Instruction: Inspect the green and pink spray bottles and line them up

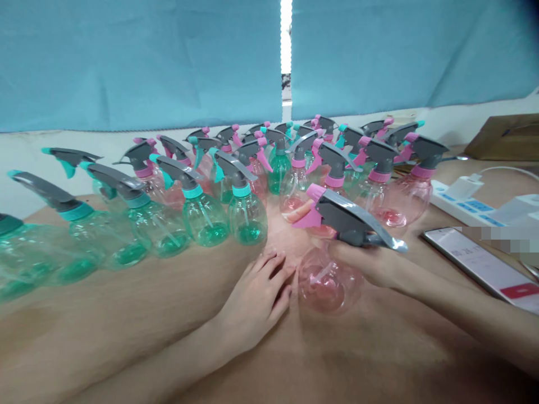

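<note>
Pink bottle (326,286) — right hand (362,260) grips its neck — left hand (256,294) palm-down.

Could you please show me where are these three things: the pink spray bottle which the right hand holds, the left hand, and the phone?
Held pink spray bottle (328,283): head view, on its clear round body.
Left hand (259,294): head view, on its back.
Phone (478,266): head view, on its screen.

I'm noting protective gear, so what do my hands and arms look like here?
Your left hand and right hand are ungloved, with no rings or watch visible, though the right one is partly hidden. The left forearm and right forearm are bare where they show, without sleeves or evident markings.
</note>
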`<state>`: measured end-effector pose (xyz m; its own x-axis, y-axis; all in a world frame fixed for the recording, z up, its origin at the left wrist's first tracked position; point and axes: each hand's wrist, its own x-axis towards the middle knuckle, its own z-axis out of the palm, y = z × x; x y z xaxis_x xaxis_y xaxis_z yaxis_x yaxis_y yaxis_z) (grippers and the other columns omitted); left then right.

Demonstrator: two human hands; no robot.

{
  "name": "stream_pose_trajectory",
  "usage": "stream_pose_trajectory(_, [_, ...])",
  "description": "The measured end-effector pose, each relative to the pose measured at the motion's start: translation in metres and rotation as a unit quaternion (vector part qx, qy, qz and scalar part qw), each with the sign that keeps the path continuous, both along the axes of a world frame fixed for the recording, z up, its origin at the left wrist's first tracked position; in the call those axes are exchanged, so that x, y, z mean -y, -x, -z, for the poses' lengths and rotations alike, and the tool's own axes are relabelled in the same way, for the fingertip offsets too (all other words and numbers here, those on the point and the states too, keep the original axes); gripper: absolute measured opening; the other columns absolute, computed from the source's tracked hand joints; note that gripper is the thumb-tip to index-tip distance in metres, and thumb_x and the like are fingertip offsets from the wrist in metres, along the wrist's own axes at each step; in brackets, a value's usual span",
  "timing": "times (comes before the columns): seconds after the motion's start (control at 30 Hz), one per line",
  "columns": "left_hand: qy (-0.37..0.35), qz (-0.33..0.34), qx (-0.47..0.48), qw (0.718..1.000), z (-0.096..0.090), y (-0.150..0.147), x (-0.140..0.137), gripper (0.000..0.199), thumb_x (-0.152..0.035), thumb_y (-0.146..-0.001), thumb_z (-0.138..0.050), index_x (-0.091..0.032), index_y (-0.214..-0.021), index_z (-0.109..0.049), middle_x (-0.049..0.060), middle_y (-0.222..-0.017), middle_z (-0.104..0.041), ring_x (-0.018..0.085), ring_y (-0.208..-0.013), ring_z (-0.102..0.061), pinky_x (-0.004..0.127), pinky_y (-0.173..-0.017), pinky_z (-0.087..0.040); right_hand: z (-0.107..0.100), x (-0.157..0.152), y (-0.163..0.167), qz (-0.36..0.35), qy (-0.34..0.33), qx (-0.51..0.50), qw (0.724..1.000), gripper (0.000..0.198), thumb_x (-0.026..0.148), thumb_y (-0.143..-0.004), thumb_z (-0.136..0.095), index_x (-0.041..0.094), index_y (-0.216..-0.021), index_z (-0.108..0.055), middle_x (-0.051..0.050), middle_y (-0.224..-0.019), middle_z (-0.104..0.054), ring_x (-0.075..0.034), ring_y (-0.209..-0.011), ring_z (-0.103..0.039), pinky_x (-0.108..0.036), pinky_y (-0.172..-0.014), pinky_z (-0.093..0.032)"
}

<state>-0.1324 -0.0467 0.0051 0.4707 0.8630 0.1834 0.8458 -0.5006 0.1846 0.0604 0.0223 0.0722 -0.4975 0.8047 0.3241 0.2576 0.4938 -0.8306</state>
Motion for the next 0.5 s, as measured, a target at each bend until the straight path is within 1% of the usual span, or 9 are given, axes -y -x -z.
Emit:
stream_pose_trajectory(0.07, [0.001, 0.003, -0.002, 1.000, -0.001, 0.000, 0.000, 0.026, -0.022, -0.096, -0.043, -0.017, -0.117, -0.057, 0.011, -0.132, -0.054, 0.027, -0.130, -0.040, 0.046, -0.106, -0.035, 0.001, 0.000, 0.003, 0.008, 0.003, -0.007, 1.000, 0.008, 0.028, -0.070, -0.050, 0.024, -0.065, -0.046, 0.003, -0.059, -0.040, -0.014, -0.053, -0.041, -0.029, -0.049, -0.039])
stream_pose_trajectory(0.17, [-0.001, 0.003, -0.001, 1.000, 0.000, 0.001, -0.001, 0.026, -0.021, -0.096, -0.043, -0.017, -0.117, -0.057, 0.011, -0.132, -0.054, 0.027, -0.129, -0.041, 0.047, -0.105, -0.036, 0.001, 0.001, 0.004, 0.011, -0.002, -0.018, 1.000, 0.014, 0.030, -0.074, -0.055, 0.024, -0.065, -0.046, 0.005, -0.056, -0.037, -0.012, -0.050, -0.036, -0.028, -0.047, -0.035])
stream_pose_trajectory(0.23, [-0.002, 0.001, -0.004, 1.000, 0.000, 0.000, -0.001, 0.027, -0.021, -0.096, -0.043, -0.017, -0.118, -0.057, 0.011, -0.132, -0.054, 0.028, -0.129, -0.041, 0.047, -0.105, -0.036, 0.000, 0.002, 0.004, 0.011, -0.006, -0.019, 1.000, 0.023, 0.035, -0.075, -0.061, 0.024, -0.064, -0.045, 0.006, -0.055, -0.034, -0.011, -0.049, -0.033, -0.027, -0.046, -0.033])
stream_pose_trajectory(0.3, [-0.002, -0.003, -0.006, 1.000, 0.000, 0.000, -0.001, 0.028, -0.021, -0.096, -0.044, -0.015, -0.120, -0.056, 0.012, -0.132, -0.054, 0.028, -0.129, -0.042, 0.047, -0.106, -0.035, -0.003, 0.004, 0.002, 0.027, -0.006, -0.012, 1.000, 0.035, 0.041, -0.075, -0.066, 0.022, -0.059, -0.040, 0.006, -0.055, -0.030, -0.009, -0.049, -0.031, -0.025, -0.046, -0.029])
stream_pose_trajectory(0.37, [-0.003, -0.005, -0.005, 1.000, -0.001, 0.000, -0.001, 0.027, -0.021, -0.096, -0.044, -0.015, -0.119, -0.057, 0.012, -0.131, -0.054, 0.028, -0.127, -0.043, 0.047, -0.105, -0.036, -0.006, 0.007, -0.003, 0.040, -0.011, -0.002, 0.999, 0.039, 0.043, -0.073, -0.070, 0.022, -0.059, -0.040, 0.007, -0.056, -0.030, -0.009, -0.050, -0.031, -0.025, -0.046, -0.028])
stream_pose_trajectory(0.4, [-0.004, -0.004, -0.004, 1.000, -0.001, 0.000, -0.001, 0.027, -0.021, -0.096, -0.044, -0.016, -0.118, -0.058, 0.011, -0.131, -0.055, 0.028, -0.127, -0.043, 0.046, -0.104, -0.036, -0.008, 0.008, -0.007, 0.042, -0.016, 0.002, 0.999, 0.036, 0.042, -0.072, -0.072, 0.022, -0.062, -0.043, 0.007, -0.057, -0.032, -0.009, -0.051, -0.034, -0.024, -0.046, -0.029])
stream_pose_trajectory(0.43, [-0.006, -0.003, -0.003, 1.000, -0.001, 0.000, -0.002, 0.026, -0.021, -0.096, -0.044, -0.017, -0.118, -0.058, 0.011, -0.131, -0.055, 0.027, -0.126, -0.044, 0.046, -0.104, -0.037, -0.010, 0.010, -0.011, 0.037, -0.020, 0.003, 0.999, 0.030, 0.040, -0.071, -0.073, 0.022, -0.070, -0.049, 0.006, -0.059, -0.039, -0.010, -0.053, -0.039, -0.024, -0.048, -0.033])
stream_pose_trajectory(0.47, [-0.009, -0.002, -0.002, 1.000, -0.001, 0.000, -0.002, 0.027, -0.021, -0.096, -0.044, -0.017, -0.118, -0.058, 0.011, -0.130, -0.055, 0.027, -0.126, -0.044, 0.046, -0.103, -0.037, -0.012, 0.011, -0.016, 0.028, -0.023, 0.004, 0.999, 0.026, 0.038, -0.071, -0.073, 0.022, -0.081, -0.055, 0.005, -0.065, -0.048, -0.012, -0.059, -0.047, -0.025, -0.053, -0.038])
stream_pose_trajectory(0.5, [-0.013, -0.001, -0.002, 1.000, -0.001, 0.001, -0.002, 0.027, -0.021, -0.096, -0.044, -0.017, -0.119, -0.058, 0.011, -0.130, -0.054, 0.027, -0.126, -0.043, 0.046, -0.103, -0.037, -0.013, 0.013, -0.020, 0.018, -0.027, 0.005, 0.999, 0.032, 0.035, -0.071, -0.074, 0.023, -0.095, -0.057, 0.003, -0.075, -0.057, -0.014, -0.069, -0.054, -0.026, -0.060, -0.043])
